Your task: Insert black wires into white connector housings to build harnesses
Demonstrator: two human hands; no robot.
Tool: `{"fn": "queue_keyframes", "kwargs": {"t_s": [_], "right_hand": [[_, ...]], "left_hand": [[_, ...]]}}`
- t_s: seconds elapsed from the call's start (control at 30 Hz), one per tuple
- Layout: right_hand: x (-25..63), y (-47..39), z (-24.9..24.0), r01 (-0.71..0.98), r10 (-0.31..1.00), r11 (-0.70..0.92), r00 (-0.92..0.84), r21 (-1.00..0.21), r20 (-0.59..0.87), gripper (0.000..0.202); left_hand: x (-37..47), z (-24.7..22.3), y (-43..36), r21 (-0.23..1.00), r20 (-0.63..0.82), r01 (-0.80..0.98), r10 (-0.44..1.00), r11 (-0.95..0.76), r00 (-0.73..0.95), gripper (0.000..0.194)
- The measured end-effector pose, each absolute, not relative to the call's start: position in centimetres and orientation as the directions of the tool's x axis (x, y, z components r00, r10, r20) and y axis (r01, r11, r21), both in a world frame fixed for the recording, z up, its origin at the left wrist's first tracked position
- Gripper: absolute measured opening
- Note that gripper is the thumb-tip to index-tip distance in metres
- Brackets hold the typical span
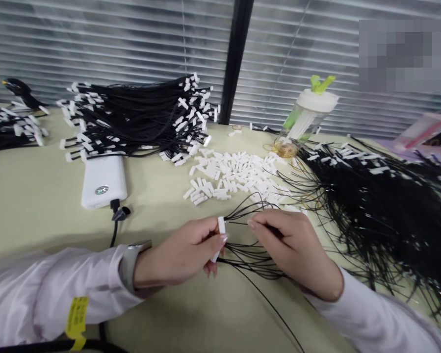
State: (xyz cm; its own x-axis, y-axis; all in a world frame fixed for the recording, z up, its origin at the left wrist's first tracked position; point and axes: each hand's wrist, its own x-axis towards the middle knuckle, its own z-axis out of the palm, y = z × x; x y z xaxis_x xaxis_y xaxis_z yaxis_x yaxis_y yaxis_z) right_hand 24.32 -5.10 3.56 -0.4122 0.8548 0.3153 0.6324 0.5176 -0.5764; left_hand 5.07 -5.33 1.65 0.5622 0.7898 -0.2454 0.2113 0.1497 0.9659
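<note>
Between the thumb and fingers of my left hand is a white plastic connector housing, held upright. Several thin black wires run from its right side toward the right. My right hand is closed in a pinch just right of the housing, with thumb and forefinger on a single black wire that reaches to the housing's upper part. Whether that wire's tip sits inside the housing I cannot tell. Behind both hands lies a loose pile of white connector housings.
A large bundle of black cables with white ends lies at the back left, a white power bank before it. More black wires spread over the right side. A clear jar with a white lid stands near the blinds.
</note>
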Motion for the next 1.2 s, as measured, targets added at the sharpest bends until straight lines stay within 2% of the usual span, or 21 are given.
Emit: {"fn": "queue_keyframes", "kwargs": {"t_s": [0.27,0.57,0.7,0.8,0.87,0.9,0.97,1.07,1.2], "right_hand": [[24.1,-5.2,3.6,0.623,0.822,0.569,-0.446,-0.537,0.353,0.016],[23.3,-5.3,2.8,0.622,0.805,0.592,-0.49,-0.513,0.334,0.015],[23.2,-5.0,3.1,0.633,0.776,0.63,-0.495,-0.45,0.391,0.01],[24.1,-4.9,4.3,0.69,0.704,0.658,-0.423,-0.3,0.57,0.006],[25.1,-4.8,5.2,0.739,0.674,0.636,-0.391,-0.223,0.626,0.005],[25.6,-4.7,5.7,0.755,0.692,0.621,-0.403,-0.209,0.599,0.011],[26.5,-4.4,6.3,0.779,0.762,0.594,-0.465,-0.2,0.45,0.025],[27.0,-3.9,6.3,0.79,0.809,0.586,-0.554,-0.182,0.197,0.028],[25.9,-4.1,5.5,0.707,0.743,0.638,-0.669,-0.305,0.004,0.027]], "left_hand": [[5.1,2.0,-5.4,0.965,-0.228,0.239,0.796,0.109,0.56,0.018],[5.0,1.7,-5.8,0.896,-0.165,0.426,0.799,-0.123,0.578,0.021],[5.0,1.5,-5.8,0.944,-0.183,0.329,0.799,-0.021,0.573,0.02],[5.2,1.3,-5.7,0.981,-0.163,0.177,0.844,0.082,0.511,0.018],[5.2,1.2,-5.5,0.989,-0.143,0.107,0.886,0.107,0.44,0.018],[5.2,1.1,-5.3,0.991,-0.133,0.08,0.906,0.11,0.403,0.018],[5.2,0.9,-5.0,0.994,-0.11,0.015,0.933,0.111,0.342,0.017],[5.1,0.5,-4.6,0.989,-0.09,-0.087,0.946,0.123,0.313,0.015],[5.2,0.7,-4.7,0.997,-0.073,-0.01,0.949,0.08,0.306,0.014]]}}
